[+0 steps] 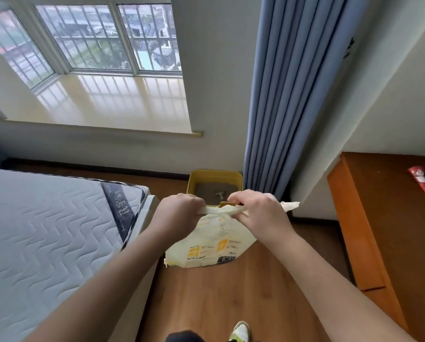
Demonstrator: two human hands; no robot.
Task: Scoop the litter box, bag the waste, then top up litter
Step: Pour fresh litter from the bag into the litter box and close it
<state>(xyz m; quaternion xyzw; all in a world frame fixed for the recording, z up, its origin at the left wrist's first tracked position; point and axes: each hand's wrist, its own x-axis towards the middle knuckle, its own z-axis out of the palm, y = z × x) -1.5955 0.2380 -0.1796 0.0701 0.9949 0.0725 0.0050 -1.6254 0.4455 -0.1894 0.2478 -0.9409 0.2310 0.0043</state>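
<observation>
A pale yellow litter bag (211, 245) with orange print hangs above the wooden floor in the middle of the view. My left hand (179, 213) grips the left end of its top edge. My right hand (258, 213) pinches the right part of that edge, and a torn corner sticks out past it. Behind the bag, against the wall, stands a yellow litter box (215, 176) with grey-brown litter and a small pale scoop (219, 194) lying in it. My hands and the bag hide the box's front rim.
A quilted mattress (46, 230) fills the left side. Blue curtains (280, 95) hang right of the box. An orange wooden cabinet (379, 218) with a red wrapper (420, 178) on it stands at the right. My shoe (240, 332) shows at the bottom.
</observation>
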